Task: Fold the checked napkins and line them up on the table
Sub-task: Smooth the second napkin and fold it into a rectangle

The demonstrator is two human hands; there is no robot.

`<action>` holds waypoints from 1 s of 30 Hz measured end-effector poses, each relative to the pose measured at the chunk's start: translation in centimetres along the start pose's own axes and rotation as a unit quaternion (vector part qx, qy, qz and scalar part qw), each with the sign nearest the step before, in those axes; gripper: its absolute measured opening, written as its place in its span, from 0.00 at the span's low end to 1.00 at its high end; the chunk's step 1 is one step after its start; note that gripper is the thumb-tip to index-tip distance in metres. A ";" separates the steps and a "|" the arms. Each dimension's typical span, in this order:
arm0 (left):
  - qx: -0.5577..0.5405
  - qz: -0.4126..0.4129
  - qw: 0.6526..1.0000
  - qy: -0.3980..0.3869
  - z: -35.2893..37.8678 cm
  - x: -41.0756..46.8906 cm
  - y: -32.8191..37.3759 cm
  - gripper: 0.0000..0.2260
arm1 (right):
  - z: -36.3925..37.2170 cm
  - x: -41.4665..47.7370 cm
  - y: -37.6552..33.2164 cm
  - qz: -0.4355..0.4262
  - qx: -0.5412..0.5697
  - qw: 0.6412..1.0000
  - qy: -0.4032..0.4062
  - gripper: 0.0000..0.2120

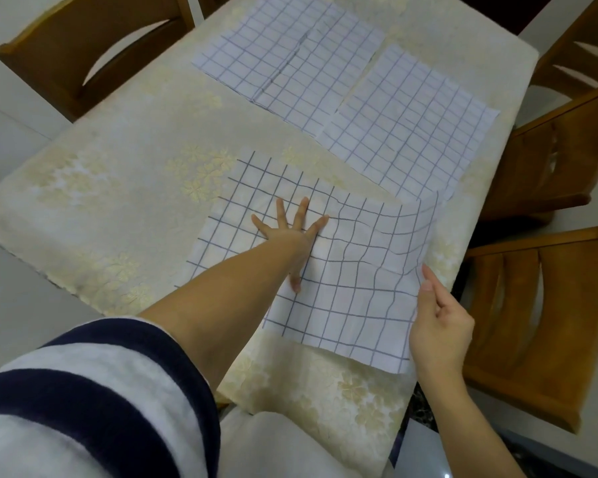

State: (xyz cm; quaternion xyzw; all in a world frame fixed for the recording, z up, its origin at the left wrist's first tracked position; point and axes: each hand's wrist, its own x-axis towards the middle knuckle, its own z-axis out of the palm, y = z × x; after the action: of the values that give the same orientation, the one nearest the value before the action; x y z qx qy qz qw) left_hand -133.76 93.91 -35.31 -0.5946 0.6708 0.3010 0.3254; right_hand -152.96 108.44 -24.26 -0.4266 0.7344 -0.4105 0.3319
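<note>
Three checked napkins are noted on the table, which is covered by a cream floral cloth. The near napkin is laid at centre, running toward 4 o'clock. Its left half is pinned flat by the left hand, palm down, fingers spread and straight, nothing gripped. Its right edge is pinched by the right hand, thumb on the upper face, and is raised off the cloth, so the grid lines are bowed and rippled toward 3 o'clock. From that sag the fabric is judged thin, light and limp; a crease is likely held only if pressed down. Sliding on the tablecloth is thought possible, hence the pinning palm. Hold is best taken at an edge or corner, with the opposite part weighted. A second napkin is spread at 1 o'clock, its near corner just beside the lifted edge. A far napkin at 12 o'clock is marked by a seam or fold line down its middle.
</note>
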 end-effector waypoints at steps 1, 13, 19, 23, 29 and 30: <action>0.001 0.006 1.000 0.002 0.0 0.0 0.0 0.76 | 0.3 -0.1 -0.6 -0.012 0.005 1.000 0.000 0.16; -0.424 0.103 0.855 0.280 1.1 -6.9 -7.7 0.29 | 7.5 -0.1 -5.3 -0.158 -0.027 0.983 -0.087 0.18; -0.731 0.186 0.654 0.064 2.0 -14.0 -10.4 0.40 | 14.1 -0.1 -8.9 -0.318 -0.101 0.922 -0.197 0.20; -0.767 0.171 0.614 0.075 1.1 -14.3 -11.6 0.36 | 17.0 -0.2 -9.3 -0.386 -0.187 0.852 -0.300 0.29; -0.697 0.078 0.688 0.185 2.2 -11.5 -12.9 0.07 | 15.9 -0.4 -5.6 -0.294 -0.164 0.855 -0.393 0.30; -0.673 0.049 0.708 0.209 2.7 -10.8 -13.1 0.06 | 15.7 -0.2 -4.4 -0.297 -0.159 0.862 -0.379 0.28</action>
State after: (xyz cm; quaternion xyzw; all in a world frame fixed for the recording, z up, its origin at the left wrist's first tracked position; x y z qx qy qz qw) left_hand -119.63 101.06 -28.62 -0.6700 0.3695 0.5562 -0.3245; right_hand -138.19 102.27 -27.31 -0.7944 0.4455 -0.1734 0.3748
